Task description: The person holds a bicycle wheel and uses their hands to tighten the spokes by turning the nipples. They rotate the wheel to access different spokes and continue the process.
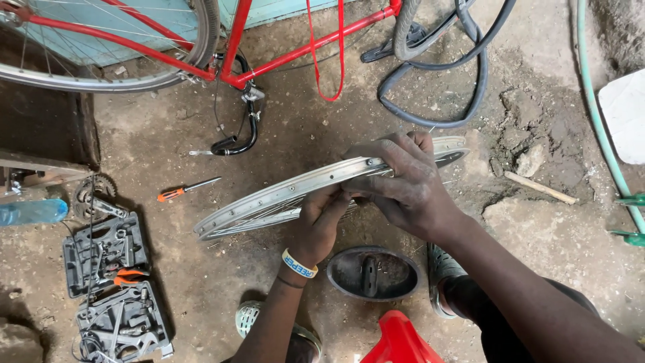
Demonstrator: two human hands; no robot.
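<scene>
Both of your hands grip the silver wheel rim (pixel 295 191): your left hand (pixel 321 225) pinches its lower edge from beneath, fingers closed, while your right hand (pixel 403 181) wraps over the top. Nearer you than the hands sits a dark oval bowl (pixel 373 273). Left of them lies an orange-handled screwdriver (pixel 187 189); beyond stands the red bicycle frame (pixel 235 47).
</scene>
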